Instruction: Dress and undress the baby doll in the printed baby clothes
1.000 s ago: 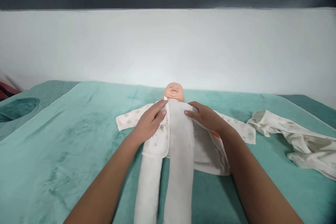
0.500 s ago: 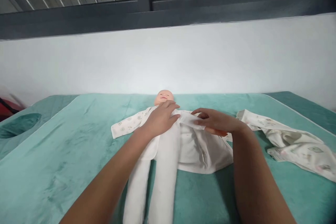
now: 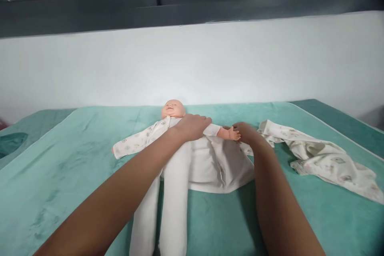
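Dressing, apparently: green bedspread under face-up doll, jacket half on. Left hand over doll's shoulder, right hand beside bare forearm; cannot tell either grip. Next likely calls for threading forearm into sleeve.

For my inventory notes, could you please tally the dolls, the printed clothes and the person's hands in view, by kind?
Doll: 1
Printed clothes: 2 (the opened jacket on the doll, the loose garment on the right)
Hands: 2 (left hand, right hand)
Total: 5
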Tool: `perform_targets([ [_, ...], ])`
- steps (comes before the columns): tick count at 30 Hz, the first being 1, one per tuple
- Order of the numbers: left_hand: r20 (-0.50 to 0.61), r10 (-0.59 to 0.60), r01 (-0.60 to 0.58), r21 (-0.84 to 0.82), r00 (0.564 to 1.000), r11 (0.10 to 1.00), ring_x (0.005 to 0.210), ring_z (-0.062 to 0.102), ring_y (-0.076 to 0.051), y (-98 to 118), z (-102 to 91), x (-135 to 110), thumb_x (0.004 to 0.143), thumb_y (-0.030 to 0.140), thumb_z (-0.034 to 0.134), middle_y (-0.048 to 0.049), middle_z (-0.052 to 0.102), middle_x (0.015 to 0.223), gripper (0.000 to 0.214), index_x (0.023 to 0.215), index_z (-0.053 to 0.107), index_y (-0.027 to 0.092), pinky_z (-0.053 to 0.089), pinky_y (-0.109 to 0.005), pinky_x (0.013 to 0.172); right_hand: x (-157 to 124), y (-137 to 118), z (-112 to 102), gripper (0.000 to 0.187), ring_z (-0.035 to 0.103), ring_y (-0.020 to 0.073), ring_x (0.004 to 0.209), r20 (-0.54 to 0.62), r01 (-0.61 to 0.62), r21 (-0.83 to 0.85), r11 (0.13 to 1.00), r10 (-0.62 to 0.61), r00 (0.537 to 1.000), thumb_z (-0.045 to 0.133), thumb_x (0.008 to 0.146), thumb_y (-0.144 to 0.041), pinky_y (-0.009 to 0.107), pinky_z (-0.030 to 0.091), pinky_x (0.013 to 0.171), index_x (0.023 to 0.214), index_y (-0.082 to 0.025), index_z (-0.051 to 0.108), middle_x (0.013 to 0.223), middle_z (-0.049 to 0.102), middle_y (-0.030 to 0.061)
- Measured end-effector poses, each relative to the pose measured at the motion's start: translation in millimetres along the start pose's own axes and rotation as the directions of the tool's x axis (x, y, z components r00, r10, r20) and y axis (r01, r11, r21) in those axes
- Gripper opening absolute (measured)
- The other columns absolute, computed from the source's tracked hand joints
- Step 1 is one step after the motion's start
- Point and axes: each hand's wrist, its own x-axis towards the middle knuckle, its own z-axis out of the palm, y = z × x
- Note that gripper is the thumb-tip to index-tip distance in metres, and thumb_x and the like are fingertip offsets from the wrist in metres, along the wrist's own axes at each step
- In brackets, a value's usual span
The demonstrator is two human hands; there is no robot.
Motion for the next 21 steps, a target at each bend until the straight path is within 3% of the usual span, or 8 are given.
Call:
perform_targets([
  [3, -0.003, -0.002, 0.002, 0.064, 1.000, 0.998, 0.085, 0.063, -0.025, -5.5, -7.5, -7.7, 0.085, 0.023, 0.054, -0.0090, 0.067, 0.097, 0.015, 0.100, 0.055, 0.019, 0.043, -0.032, 0.064, -2.7, -0.4, 13.5, 0.010, 0.062, 0.0189, 0.066, 0.030, 0.031, -0.002, 1.000, -0.031, 0.999, 0.071, 0.066, -0.016, 0.025, 0.042, 0.061, 0.058, -0.019, 0.066, 0.066, 0.069, 0.0066],
  [6, 0.012, -0.026, 0.024, 0.131, 1.000, 0.991, 0.086, 0.062, -0.025, -6.5, -19.9, -17.7, 0.086, 0.015, 0.050, -0.0095, 0.066, 0.094, 0.017, 0.101, 0.056, 0.018, 0.042, -0.033, 0.066, -14.7, -3.1, 14.2, 0.009, 0.061, 0.0193, 0.068, 0.078, 0.047, 0.029, 0.998, -0.049, 0.996, 0.069, 0.070, -0.026, 0.026, 0.041, 0.060, 0.065, -0.019, 0.066, 0.075, 0.071, 0.0054],
  [8, 0.055, -0.063, 0.053, 0.166, 0.997, 0.985, 0.090, 0.062, -0.026, -6.2, -29.3, -23.4, 0.085, 0.009, 0.048, -0.0104, 0.067, 0.097, 0.023, 0.103, 0.058, 0.019, 0.042, -0.034, 0.071, -22.4, -2.6, 7.7, 0.018, 0.060, 0.0185, 0.066, 0.101, 0.023, 0.203, 0.979, -0.044, 0.994, 0.064, 0.075, -0.037, 0.027, 0.041, 0.057, 0.074, -0.019, 0.066, 0.078, 0.070, 0.0044],
  [9, 0.082, -0.088, 0.072, 0.179, 0.993, 0.981, 0.092, 0.062, -0.026, -6.2, -33.7, -25.4, 0.084, 0.007, 0.049, -0.0109, 0.067, 0.099, 0.026, 0.104, 0.059, 0.019, 0.042, -0.035, 0.073, -25.2, -1.7, 3.4, 0.021, 0.059, 0.0175, 0.064, 0.101, 0.008, 0.348, 0.938, -0.046, 0.994, 0.062, 0.076, -0.040, 0.026, 0.041, 0.056, 0.078, -0.020, 0.066, 0.077, 0.069, 0.0034],
  [11, 0.129, -0.155, 0.128, 0.199, 0.979, 0.972, 0.098, 0.061, -0.028, -6.6, -40.2, -26.9, 0.082, 0.005, 0.051, -0.0125, 0.067, 0.101, 0.028, 0.104, 0.061, 0.019, 0.041, -0.037, 0.079, -29.0, -0.7, -4.8, 0.022, 0.054, 0.0145, 0.059, 0.078, 0.002, 0.646, 0.763, -0.068, 0.995, 0.065, 0.075, -0.041, 0.025, 0.039, 0.054, 0.082, -0.021, 0.062, 0.072, 0.063, 0.0000],
  [13, 0.132, -0.235, 0.208, 0.191, 0.963, 0.959, 0.101, 0.061, -0.030, -6.8, -41.2, -24.2, 0.080, 0.005, 0.055, -0.0143, 0.068, 0.101, 0.027, 0.102, 0.063, 0.018, 0.040, -0.040, 0.083, -31.6, -3.8, -10.4, 0.022, 0.048, 0.0119, 0.055, 0.029, 0.035, 0.806, 0.591, -0.098, 0.995, 0.069, 0.071, -0.038, 0.024, 0.035, 0.051, 0.078, -0.021, 0.058, 0.066, 0.056, -0.0029],
  [18, 0.069, -0.318, 0.312, 0.083, 0.946, 0.946, 0.103, 0.061, -0.032, 1.7, -15.0, -6.4, 0.080, 0.014, 0.060, -0.0149, 0.067, 0.101, 0.024, 0.104, 0.063, 0.016, 0.041, -0.043, 0.087, -41.2, -36.2, -10.8, 0.027, 0.052, 0.0145, 0.062, 0.005, 0.055, 0.909, 0.412, -0.142, 0.990, 0.073, 0.071, -0.040, 0.027, 0.042, 0.057, 0.080, -0.022, 0.055, 0.072, 0.055, -0.0025],
  [21, 0.014, -0.348, 0.348, 0.005, 0.937, 0.937, 0.103, 0.061, -0.031, 10.9, 4.9, 1.3, 0.080, 0.030, 0.063, -0.0170, 0.059, 0.121, 0.044, 0.121, 0.054, 0.016, 0.045, -0.041, 0.084, -48.1, -59.0, -5.0, 0.030, 0.051, 0.0140, 0.061, 0.010, 0.047, 0.927, 0.373, -0.151, 0.989, 0.075, 0.072, -0.042, 0.028, 0.042, 0.058, 0.078, -0.022, 0.054, 0.070, 0.053, -0.0025],
])
